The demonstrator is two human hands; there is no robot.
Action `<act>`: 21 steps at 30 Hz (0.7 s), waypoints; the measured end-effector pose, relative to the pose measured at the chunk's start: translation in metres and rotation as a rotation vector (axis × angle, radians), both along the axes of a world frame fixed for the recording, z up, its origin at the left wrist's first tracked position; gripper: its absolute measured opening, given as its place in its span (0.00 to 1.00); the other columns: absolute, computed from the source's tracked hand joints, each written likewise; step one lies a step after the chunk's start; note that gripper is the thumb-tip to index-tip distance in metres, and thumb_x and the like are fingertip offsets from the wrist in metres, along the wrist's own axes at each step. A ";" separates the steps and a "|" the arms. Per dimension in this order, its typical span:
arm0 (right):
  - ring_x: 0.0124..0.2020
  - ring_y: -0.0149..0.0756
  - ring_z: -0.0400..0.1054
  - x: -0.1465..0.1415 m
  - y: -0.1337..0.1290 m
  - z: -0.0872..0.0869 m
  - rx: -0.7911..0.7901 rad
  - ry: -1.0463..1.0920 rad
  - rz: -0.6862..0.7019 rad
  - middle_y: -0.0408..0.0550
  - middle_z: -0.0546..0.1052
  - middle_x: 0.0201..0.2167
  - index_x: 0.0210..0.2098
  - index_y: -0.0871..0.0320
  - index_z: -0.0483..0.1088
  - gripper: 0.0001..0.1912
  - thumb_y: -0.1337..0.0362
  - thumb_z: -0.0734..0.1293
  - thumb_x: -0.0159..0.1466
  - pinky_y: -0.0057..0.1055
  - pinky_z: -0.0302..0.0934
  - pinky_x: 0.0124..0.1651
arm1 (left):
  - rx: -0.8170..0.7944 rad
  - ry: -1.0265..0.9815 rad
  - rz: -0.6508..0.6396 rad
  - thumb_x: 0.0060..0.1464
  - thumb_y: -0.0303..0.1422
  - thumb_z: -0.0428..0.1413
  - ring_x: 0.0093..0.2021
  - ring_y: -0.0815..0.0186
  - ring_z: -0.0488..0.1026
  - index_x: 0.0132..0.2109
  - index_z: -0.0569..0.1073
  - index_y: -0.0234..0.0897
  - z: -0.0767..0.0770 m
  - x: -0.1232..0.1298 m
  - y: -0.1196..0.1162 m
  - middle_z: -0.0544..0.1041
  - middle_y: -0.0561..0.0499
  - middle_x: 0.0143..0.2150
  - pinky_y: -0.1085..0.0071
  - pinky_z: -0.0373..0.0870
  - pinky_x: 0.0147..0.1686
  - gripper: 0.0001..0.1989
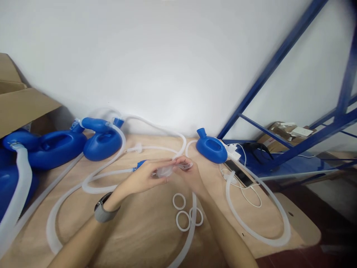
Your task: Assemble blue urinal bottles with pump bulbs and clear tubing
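Near the middle of the wooden table, my left hand (149, 176) has its fingers closed round a translucent plastic piece (165, 171). My right hand (189, 172) meets it from the right, its fingers pinching a clear part (186, 165) joined to or touching that piece; which of the two I cannot tell. A blue fitting (141, 163) on a hose shows just behind my left hand. Below the hands lie several white rings (179, 201), and a translucent hose (192, 223) runs beside them, crossing one ring.
Blue bottles (103, 146) with hoses crowd the left, near an open cardboard box (25, 108). Another blue bottle (212, 149) stands back right, beside a phone (239, 173) with a white cable. A hose (267, 238) loops at right. Blue metal frame (267, 76) rises behind.
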State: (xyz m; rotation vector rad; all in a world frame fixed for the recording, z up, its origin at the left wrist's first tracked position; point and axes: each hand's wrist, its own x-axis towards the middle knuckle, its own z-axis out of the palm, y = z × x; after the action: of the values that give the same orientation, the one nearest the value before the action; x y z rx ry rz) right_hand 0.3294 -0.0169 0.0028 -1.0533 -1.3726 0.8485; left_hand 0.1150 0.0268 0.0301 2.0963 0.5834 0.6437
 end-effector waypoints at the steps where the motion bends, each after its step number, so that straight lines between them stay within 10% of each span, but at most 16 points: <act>1: 0.41 0.39 0.78 0.002 -0.001 -0.004 -0.059 0.007 0.019 0.45 0.82 0.38 0.36 0.53 0.73 0.19 0.46 0.78 0.59 0.36 0.73 0.46 | -0.002 0.021 -0.007 0.65 0.40 0.62 0.65 0.51 0.75 0.69 0.73 0.46 -0.002 -0.001 0.002 0.75 0.45 0.69 0.59 0.75 0.58 0.27; 8: 0.63 0.52 0.70 0.033 -0.041 -0.040 -0.425 -0.563 0.199 0.53 0.75 0.62 0.66 0.47 0.68 0.37 0.51 0.78 0.60 0.51 0.65 0.66 | 0.124 0.287 0.002 0.57 0.43 0.68 0.55 0.51 0.77 0.65 0.75 0.45 -0.008 -0.016 0.018 0.80 0.46 0.56 0.59 0.71 0.56 0.30; 12: 0.65 0.57 0.67 0.043 -0.067 -0.067 -0.392 -0.952 0.243 0.55 0.74 0.62 0.61 0.49 0.75 0.31 0.58 0.80 0.59 0.53 0.65 0.66 | 0.175 0.506 0.029 0.54 0.39 0.68 0.52 0.49 0.78 0.61 0.77 0.44 -0.009 -0.019 0.003 0.78 0.45 0.56 0.59 0.72 0.53 0.28; 15: 0.59 0.53 0.71 0.048 -0.068 -0.080 -0.319 -0.847 0.133 0.54 0.77 0.56 0.54 0.50 0.79 0.18 0.62 0.75 0.64 0.52 0.67 0.65 | 0.214 0.656 -0.065 0.53 0.40 0.68 0.48 0.49 0.79 0.57 0.78 0.44 -0.013 -0.011 -0.020 0.79 0.46 0.52 0.59 0.74 0.47 0.24; 21: 0.49 0.43 0.76 0.049 -0.044 -0.068 -0.206 -0.146 -0.093 0.51 0.76 0.49 0.55 0.48 0.79 0.23 0.49 0.76 0.63 0.40 0.78 0.49 | 0.249 0.817 -0.022 0.53 0.32 0.67 0.47 0.44 0.82 0.52 0.80 0.33 -0.050 0.016 -0.031 0.82 0.36 0.48 0.55 0.77 0.46 0.19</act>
State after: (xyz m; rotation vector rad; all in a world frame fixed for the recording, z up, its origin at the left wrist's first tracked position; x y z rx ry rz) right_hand 0.3787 -0.0611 -0.0652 -1.3506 -1.3660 0.8713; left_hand 0.1311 -0.0041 -0.0203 2.5729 0.9516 -0.2075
